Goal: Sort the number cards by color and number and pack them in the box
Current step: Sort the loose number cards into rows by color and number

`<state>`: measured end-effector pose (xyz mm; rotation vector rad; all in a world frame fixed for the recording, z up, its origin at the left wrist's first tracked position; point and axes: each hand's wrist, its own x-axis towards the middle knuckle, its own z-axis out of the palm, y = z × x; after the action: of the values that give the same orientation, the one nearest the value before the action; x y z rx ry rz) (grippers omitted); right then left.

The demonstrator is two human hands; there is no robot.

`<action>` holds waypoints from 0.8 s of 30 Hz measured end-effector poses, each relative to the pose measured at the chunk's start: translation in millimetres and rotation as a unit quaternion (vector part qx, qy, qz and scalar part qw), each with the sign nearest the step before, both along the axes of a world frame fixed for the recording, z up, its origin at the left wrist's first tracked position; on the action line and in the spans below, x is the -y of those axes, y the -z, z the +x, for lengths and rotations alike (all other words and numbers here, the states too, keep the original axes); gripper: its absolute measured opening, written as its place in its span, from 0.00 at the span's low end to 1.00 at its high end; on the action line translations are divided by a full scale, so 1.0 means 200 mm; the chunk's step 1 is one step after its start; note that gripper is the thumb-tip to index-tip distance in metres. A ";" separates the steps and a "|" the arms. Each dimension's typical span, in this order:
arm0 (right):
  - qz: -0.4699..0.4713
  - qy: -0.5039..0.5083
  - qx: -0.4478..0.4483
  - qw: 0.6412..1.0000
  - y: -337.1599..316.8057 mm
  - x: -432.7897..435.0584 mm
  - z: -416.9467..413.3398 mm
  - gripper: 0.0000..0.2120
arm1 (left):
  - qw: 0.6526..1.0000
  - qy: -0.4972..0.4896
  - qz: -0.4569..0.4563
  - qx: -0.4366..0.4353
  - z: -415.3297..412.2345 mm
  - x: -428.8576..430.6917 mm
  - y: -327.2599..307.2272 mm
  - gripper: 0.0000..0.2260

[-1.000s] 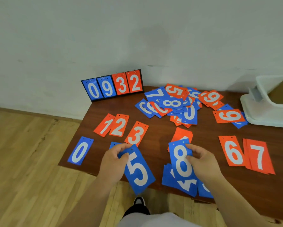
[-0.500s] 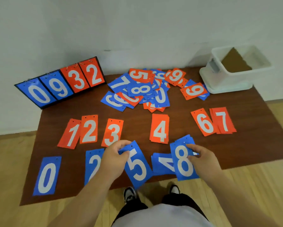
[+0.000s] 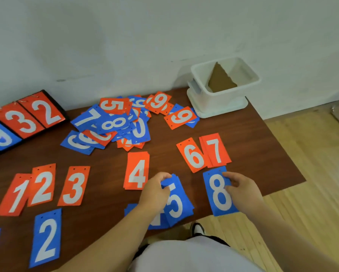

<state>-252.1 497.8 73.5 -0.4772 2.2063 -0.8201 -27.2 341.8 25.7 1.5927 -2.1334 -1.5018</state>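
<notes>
- My left hand (image 3: 155, 190) curls its fingers over the top of a stack of blue plastic 5 cards (image 3: 177, 205), hiding the top of the digit.
- My right hand (image 3: 243, 190) pinches the right edge of a blue plastic 8 card (image 3: 218, 195), near that stack.
- Under my left wrist lies another blue card (image 3: 157, 221), its number mostly covered.
- An orange 4 card (image 3: 137, 169) lies just beyond my left fingers.
- Farther off is a jumbled orange-and-blue pile (image 3: 115, 124); the white plastic box (image 3: 221, 103) stands well beyond my right hand.
</notes>
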 end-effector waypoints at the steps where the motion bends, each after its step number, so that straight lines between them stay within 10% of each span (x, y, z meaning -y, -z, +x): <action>1: 0.005 -0.009 -0.002 1.000 0.01 -0.01 -0.06 0.20 | 1.000 -0.001 -0.005 0.019 -0.04 -0.01 0.04 0.19; 9: 0.028 -0.044 0.011 0.999 0.18 -0.05 -0.42 0.20 | 0.944 0.062 -0.219 0.240 -0.19 -0.14 0.22 0.21; 24: 0.129 -0.089 -0.182 0.971 0.37 -0.06 -0.72 0.22 | 0.936 0.091 -0.184 0.286 -0.20 -0.22 0.18 0.18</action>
<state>-396.2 509.8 -1.0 -0.7290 2.5124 -0.3621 -66.5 386.7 -9.4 1.8810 -2.7118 -0.6288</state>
